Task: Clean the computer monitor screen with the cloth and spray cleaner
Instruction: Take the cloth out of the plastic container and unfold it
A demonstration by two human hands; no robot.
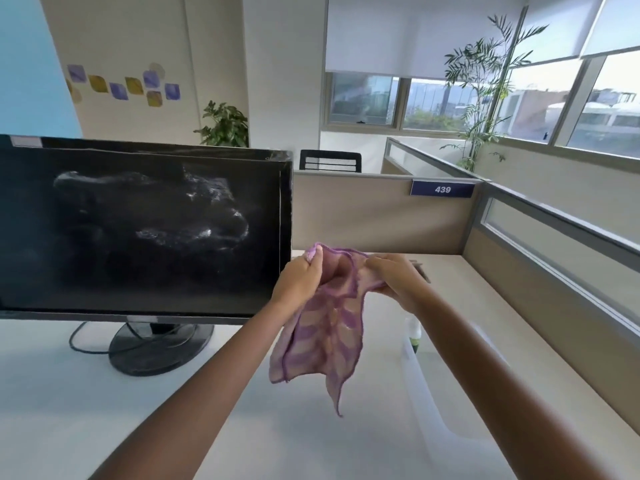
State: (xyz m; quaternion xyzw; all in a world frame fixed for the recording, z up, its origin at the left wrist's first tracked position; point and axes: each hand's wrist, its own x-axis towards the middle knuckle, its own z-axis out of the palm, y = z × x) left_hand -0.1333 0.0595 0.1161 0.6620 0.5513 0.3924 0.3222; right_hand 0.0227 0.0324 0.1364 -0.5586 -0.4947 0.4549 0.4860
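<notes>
A black computer monitor (138,230) stands on the left of the white desk, its dark screen marked with wet whitish smears in the middle. To the right of its lower corner, both hands hold up a pink and purple cloth (322,337) above the desk. My left hand (301,275) grips the cloth's top left edge. My right hand (394,278) pinches its top right edge. The rest of the cloth hangs loose below them. A small spray bottle (414,336) with a white top stands on the desk, partly hidden behind my right forearm.
The monitor's round black base (159,348) and a looping cable (86,341) lie on the white desk (69,410). Beige cubicle partitions (381,216) close the back and right sides, one bearing a 439 sign. Plants and windows stand beyond.
</notes>
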